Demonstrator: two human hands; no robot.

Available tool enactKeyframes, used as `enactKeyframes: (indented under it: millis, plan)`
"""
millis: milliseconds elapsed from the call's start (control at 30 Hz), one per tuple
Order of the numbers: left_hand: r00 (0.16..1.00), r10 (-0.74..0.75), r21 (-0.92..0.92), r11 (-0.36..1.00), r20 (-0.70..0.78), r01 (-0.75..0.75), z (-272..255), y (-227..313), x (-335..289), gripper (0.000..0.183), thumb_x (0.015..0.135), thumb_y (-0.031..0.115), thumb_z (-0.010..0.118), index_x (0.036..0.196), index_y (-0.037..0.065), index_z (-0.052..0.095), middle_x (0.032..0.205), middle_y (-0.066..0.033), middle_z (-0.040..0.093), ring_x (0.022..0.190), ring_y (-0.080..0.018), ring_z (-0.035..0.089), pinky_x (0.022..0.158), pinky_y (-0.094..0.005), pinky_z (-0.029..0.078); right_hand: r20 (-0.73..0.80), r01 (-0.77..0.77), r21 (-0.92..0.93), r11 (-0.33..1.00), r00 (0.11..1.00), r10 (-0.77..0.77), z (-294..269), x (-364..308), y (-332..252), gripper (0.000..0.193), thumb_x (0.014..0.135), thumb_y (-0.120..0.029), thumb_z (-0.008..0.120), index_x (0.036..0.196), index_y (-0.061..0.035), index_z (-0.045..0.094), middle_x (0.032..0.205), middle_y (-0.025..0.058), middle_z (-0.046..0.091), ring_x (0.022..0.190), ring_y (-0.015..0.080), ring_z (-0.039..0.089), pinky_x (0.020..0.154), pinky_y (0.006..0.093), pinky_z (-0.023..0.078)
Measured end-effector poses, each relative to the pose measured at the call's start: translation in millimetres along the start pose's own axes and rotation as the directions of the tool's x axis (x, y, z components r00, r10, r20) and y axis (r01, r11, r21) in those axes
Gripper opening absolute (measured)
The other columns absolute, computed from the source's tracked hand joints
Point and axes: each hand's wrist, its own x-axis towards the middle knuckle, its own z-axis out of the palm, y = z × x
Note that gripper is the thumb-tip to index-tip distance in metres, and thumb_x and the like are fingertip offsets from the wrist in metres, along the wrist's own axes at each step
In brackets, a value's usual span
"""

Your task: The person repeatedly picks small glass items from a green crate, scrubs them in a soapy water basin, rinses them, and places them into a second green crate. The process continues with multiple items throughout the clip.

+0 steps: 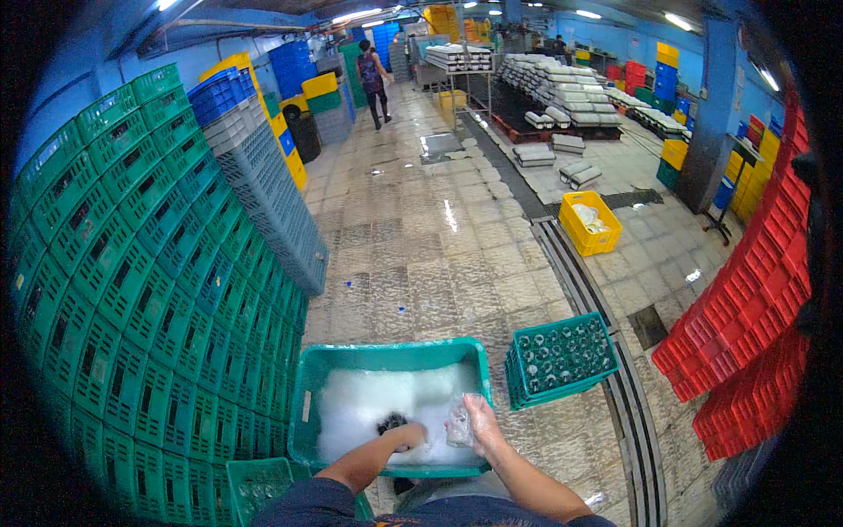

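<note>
Left crate (259, 462): clear items inside, near tub (395, 350). Left hand (410, 436) partly sunk in suds (360, 400) beside dark item (392, 423); grip hidden, can't tell. Right hand (479, 422) grips clear glass (458, 423) over tub's right side. Right crate (566, 388) packed with glasses (562, 351). Looks partway: held glass not yet crated; can't tell which crated ones are done.

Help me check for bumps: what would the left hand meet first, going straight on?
The left hand would likely meet more of the white foam in the teal plastic tub; what lies beneath is hidden.
</note>
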Motion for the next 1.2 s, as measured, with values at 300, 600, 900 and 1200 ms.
enactKeyframes:
  millis: [300, 600, 900, 1200]
  plan:
    - [0.384, 0.071, 0.035, 0.994, -0.921, -0.099, -92.3, 190.6, -162.8, 0.067, 0.101, 0.029, 0.056, 0.157, -0.002, 0.034, 0.164, -0.0282, 0.029, 0.151, -0.043, 0.032, 0.122, -0.0457, 0.03, 0.118, 0.11, 0.256, 0.96, 0.983, -0.144, 67.9, 51.2, 21.8, 0.028, 0.107, -0.038, 0.057, 0.104, -0.0106, 0.062, 0.098, 0.0025, 0.064, 0.085, 0.0147, 0.061, 0.076, 0.0349, 0.054]
    - [-0.217, 0.099, 0.147, 0.965, -0.971, -0.219, -106.7, 114.3, -233.0, 0.032, 0.1, 0.029, 0.06, 0.12, 0.006, 0.071, 0.122, -0.0191, 0.071, 0.111, -0.0338, 0.068, 0.097, -0.0406, 0.054, 0.44, -0.099, 0.086, 0.991, 0.897, 0.051, 169.3, 15.4, 36.2, 0.061, 0.105, -0.065, 0.04, 0.122, -0.0092, 0.06, 0.11, 0.0073, 0.068, 0.098, 0.0245, 0.067, 0.085, 0.0412, 0.058]
    - [-0.004, -0.549, -0.515, 0.787, -0.836, -0.34, -99.9, 40.0, -250.4, 0.028, 0.101, 0.032, 0.059, 0.11, 0.009, 0.072, 0.101, -0.0189, 0.071, 0.094, -0.039, 0.068, 0.082, -0.048, 0.053, 0.484, 0.166, -0.361, 0.918, 0.874, 0.033, 177.9, 5.8, 109.8, 0.052, 0.102, -0.044, 0.062, 0.134, -0.0041, 0.054, 0.116, 0.011, 0.066, 0.104, 0.0233, 0.066, 0.08, 0.0398, 0.057]
    - [0.723, -0.415, -0.415, -0.615, -0.552, -0.67, -51.9, 59.6, -236.8, 0.041, 0.107, 0.04, 0.047, 0.124, 0.007, 0.063, 0.113, -0.0128, 0.073, 0.101, -0.0293, 0.071, 0.088, -0.0451, 0.057, 0.194, 0.714, -0.44, 0.545, 0.668, -0.719, 213.2, -20.4, 103.3, 0.077, 0.071, -0.021, 0.091, 0.132, -0.0014, 0.047, 0.113, 0.0148, 0.066, 0.101, 0.0256, 0.066, 0.091, 0.0398, 0.055]
